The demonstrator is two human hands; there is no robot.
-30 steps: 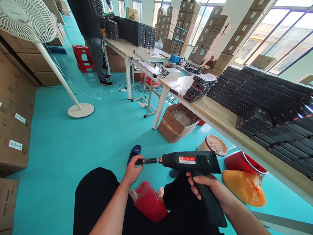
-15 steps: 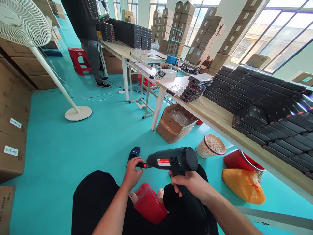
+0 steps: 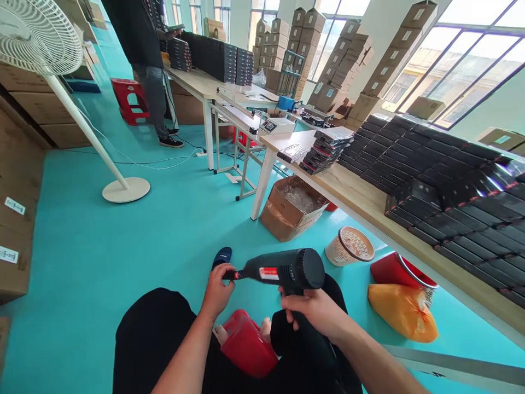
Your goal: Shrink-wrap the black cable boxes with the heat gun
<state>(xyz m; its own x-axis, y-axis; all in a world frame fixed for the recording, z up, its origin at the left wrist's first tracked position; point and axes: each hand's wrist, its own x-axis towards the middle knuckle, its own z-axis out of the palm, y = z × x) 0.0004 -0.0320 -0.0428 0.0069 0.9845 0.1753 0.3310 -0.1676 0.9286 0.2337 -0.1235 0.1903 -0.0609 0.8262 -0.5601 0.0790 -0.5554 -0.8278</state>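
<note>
My right hand (image 3: 318, 311) is wrapped round the handle of a black heat gun (image 3: 287, 267) with a red-and-white label. Its nozzle points left. Between the fingers of my left hand (image 3: 216, 291) is a small black box (image 3: 230, 275) with a red mark at its end. The box sits right at the nozzle; whether the two touch, I cannot tell. Most of the box is covered by my fingers. Below both hands, a red plastic stool (image 3: 251, 347) stands between my knees, with bare feet beside it.
Many black boxes (image 3: 426, 158) are stacked on the right-hand table (image 3: 369, 191). Under it are an open carton (image 3: 283, 216), a waste bin (image 3: 340, 249), a red bucket (image 3: 389, 268) and an orange bag (image 3: 404, 312). A white fan (image 3: 125, 189) and a standing person (image 3: 151, 82) are at left.
The view has shifted slightly. My left hand with the small box and my right hand with the heat gun keep almost the same pose. The standing person's hand has moved a little.
</note>
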